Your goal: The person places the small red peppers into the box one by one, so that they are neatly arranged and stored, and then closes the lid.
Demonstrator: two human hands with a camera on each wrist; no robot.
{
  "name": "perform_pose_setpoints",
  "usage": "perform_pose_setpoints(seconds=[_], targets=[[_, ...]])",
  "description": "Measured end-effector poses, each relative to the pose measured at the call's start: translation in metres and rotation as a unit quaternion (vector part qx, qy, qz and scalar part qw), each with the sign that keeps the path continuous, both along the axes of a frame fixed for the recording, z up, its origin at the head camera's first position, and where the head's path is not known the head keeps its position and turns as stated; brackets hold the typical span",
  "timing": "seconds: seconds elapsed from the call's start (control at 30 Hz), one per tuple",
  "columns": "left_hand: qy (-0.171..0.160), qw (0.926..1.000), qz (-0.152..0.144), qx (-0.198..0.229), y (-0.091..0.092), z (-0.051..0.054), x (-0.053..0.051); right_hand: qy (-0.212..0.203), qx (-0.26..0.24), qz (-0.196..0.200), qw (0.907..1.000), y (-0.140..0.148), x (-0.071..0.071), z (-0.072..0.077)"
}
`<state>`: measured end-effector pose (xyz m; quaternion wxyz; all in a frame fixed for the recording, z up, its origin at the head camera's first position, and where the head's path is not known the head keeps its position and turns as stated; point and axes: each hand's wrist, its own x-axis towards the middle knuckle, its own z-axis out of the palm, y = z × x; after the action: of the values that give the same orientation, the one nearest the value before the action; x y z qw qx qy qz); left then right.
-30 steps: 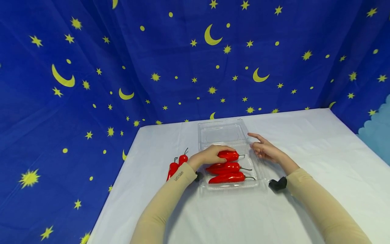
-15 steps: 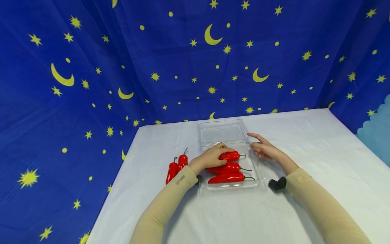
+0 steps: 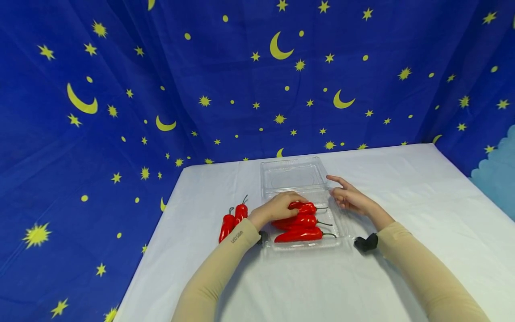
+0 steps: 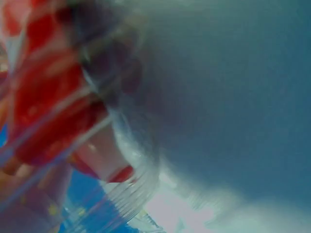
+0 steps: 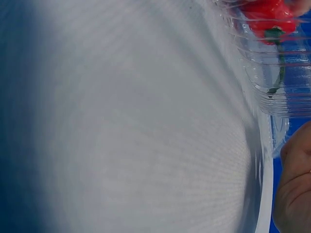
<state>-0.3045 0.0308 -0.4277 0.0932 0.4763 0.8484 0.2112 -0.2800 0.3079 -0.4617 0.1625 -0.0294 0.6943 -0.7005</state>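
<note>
In the head view three red peppers lie side by side in the clear plastic container (image 3: 339,219): a near one (image 3: 299,235), a middle one (image 3: 303,221) and a far one (image 3: 307,208). My left hand (image 3: 279,206) grips the far pepper, thumb on its near side and fingers over its far side. My right hand (image 3: 352,198) is at the container's right edge by the hinge, index finger extended, the others bent. The left wrist view is blurred, showing red peppers (image 4: 53,107) through plastic. The right wrist view shows a pepper (image 5: 272,19) behind the ribbed wall.
The container's lid (image 3: 293,174) lies folded back on the far side. Two more red peppers (image 3: 227,227) (image 3: 241,212) lie left of the container, beside my left forearm. A black object (image 3: 366,243) sits at my right wrist. A blue star-patterned cloth (image 3: 241,80) hangs behind the white table (image 3: 322,286).
The far pepper has shifted slightly right and toward the near side, with my left hand on it. My right hand has stayed almost still.
</note>
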Motion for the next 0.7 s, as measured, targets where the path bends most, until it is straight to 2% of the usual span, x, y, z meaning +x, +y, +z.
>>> perform_pose_setpoints(seconds=[0.1, 0.17, 0.3, 0.43, 0.53, 0.7], targets=[[-0.016, 0.9996, -0.002, 0.022, -0.004, 0.005, 0.001, -0.002, 0.002, 0.001, 1.0000, -0.001, 0.000, 0.000], [-0.041, 0.9979, 0.000, 0.049, -0.008, 0.011, 0.002, -0.002, 0.003, 0.001, 1.0000, -0.001, 0.001, 0.001], [-0.094, 0.9894, 0.001, 0.111, -0.017, 0.025, 0.003, 0.000, 0.004, -0.001, 1.0000, 0.000, 0.002, 0.002], [-0.098, 0.9810, -0.003, 0.167, -0.029, 0.041, 0.005, -0.002, 0.000, 0.004, 1.0000, 0.001, 0.002, 0.002], [-0.087, 0.9710, 0.006, 0.223, -0.041, 0.052, 0.008, -0.002, -0.004, 0.008, 1.0000, 0.000, 0.002, 0.002], [-0.078, 0.9452, 0.059, 0.312, -0.065, 0.063, 0.017, 0.002, -0.006, 0.010, 0.9999, 0.000, 0.002, 0.003]])
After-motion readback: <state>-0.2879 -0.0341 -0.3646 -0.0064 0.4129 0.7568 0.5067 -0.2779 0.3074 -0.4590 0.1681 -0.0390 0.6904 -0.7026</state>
